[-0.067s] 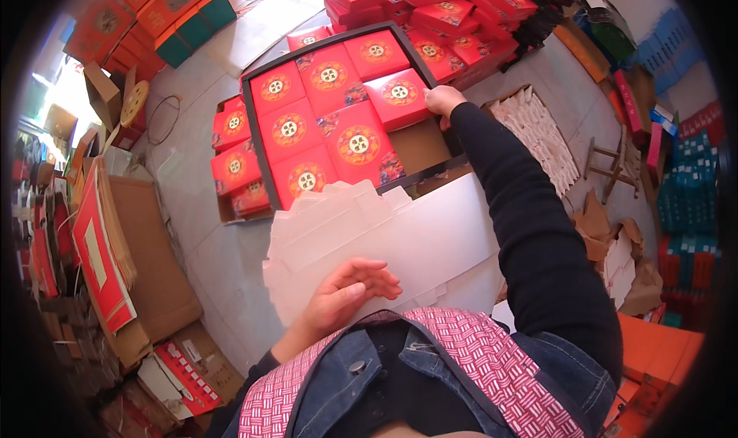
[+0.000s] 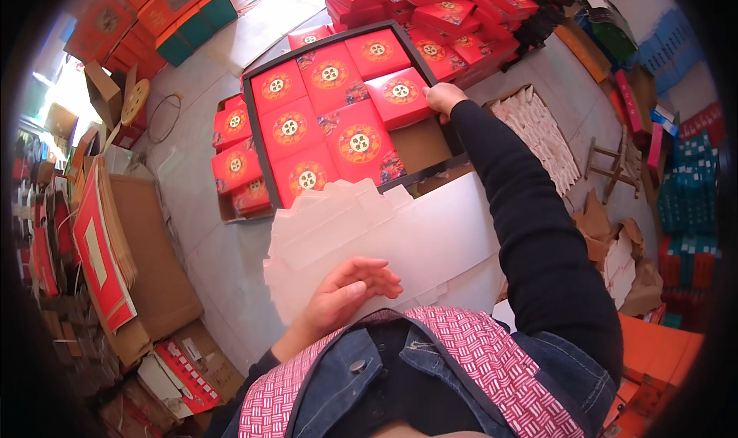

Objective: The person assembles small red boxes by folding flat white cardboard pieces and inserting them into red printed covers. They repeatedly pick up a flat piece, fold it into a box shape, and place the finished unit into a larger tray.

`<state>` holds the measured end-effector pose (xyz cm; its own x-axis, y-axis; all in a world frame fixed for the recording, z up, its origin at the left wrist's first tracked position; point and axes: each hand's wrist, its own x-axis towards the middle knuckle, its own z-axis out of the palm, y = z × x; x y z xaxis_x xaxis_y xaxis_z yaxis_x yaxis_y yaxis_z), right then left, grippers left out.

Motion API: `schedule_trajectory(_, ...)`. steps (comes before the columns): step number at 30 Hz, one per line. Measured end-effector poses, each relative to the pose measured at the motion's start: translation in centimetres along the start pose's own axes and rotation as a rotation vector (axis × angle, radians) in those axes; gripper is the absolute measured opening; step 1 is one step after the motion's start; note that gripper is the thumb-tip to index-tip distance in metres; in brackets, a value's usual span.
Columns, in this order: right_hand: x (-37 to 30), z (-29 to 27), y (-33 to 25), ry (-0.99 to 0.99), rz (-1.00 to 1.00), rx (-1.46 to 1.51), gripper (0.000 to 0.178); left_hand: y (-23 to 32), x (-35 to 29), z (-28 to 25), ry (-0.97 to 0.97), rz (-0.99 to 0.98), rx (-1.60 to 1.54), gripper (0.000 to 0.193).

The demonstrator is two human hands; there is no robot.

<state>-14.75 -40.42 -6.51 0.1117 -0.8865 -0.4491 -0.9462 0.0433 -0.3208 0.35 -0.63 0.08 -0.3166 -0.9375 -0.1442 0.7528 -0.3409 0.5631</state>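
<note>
Several red square boxes (image 2: 360,143) with round gold emblems fill most of a dark-rimmed tray (image 2: 257,142). My right hand (image 2: 446,100) is closed at the right edge of one red box (image 2: 401,93) by the tray's right rim; that box sits slightly tilted, and part of my grip is hidden. Just below it, a bare brown patch (image 2: 423,147) of the tray's bottom shows. My left hand (image 2: 350,290) hovers near my body with loosely bent fingers apart and nothing in them. Beneath it spreads a fanned pile of white card sheets (image 2: 415,238).
More red boxes (image 2: 450,11) are piled beyond the tray, and others (image 2: 234,167) stand in a carton to its left. Right of the tray lies a carton of white folded pieces (image 2: 534,134), near a small wooden stool (image 2: 615,165). Flattened cardboard (image 2: 146,246) leans at left.
</note>
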Motion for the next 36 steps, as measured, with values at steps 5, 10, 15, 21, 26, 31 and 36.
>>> schedule_trajectory(5, 2.7, 3.9, 2.9, 0.409, -0.120, -0.029, 0.030, 0.3, 0.3, -0.2, -0.047, -0.023, 0.010, 0.040)
schedule_trajectory(10, -0.2, 5.5, 2.0, 0.507, -0.573, 0.162, 0.022, -0.1, 0.0, -0.4, -0.024, -0.037, 0.002, 0.040)
schedule_trajectory(15, -1.7, 9.6, 4.1, 0.274, -0.750, -0.035, 0.030, 0.0, 0.5, -0.3, -0.072, -0.068, 0.036, 0.039)
schedule_trajectory(21, -1.2, 9.1, 4.0, 0.068, -0.662, -0.181, 0.051, -0.1, 0.2, -0.5, -0.090, -0.041, -0.008, 0.037)
schedule_trajectory(26, -3.1, 0.1, 3.6, -0.587, -0.432, 0.104, 0.044, -0.7, 0.3, -0.3, -0.062, -0.045, 0.045, 0.037)
schedule_trajectory(31, -16.7, -9.3, 2.6, -0.587, -0.689, -0.002, 0.029, -1.3, 0.8, 0.0, -0.058, -0.016, 0.082, 0.036)
schedule_trajectory(36, -28.6, -4.4, 4.2, 0.133, -1.181, -0.215, 0.068, -1.6, 0.1, 1.7, 0.116, 0.278, 0.264, 0.023)
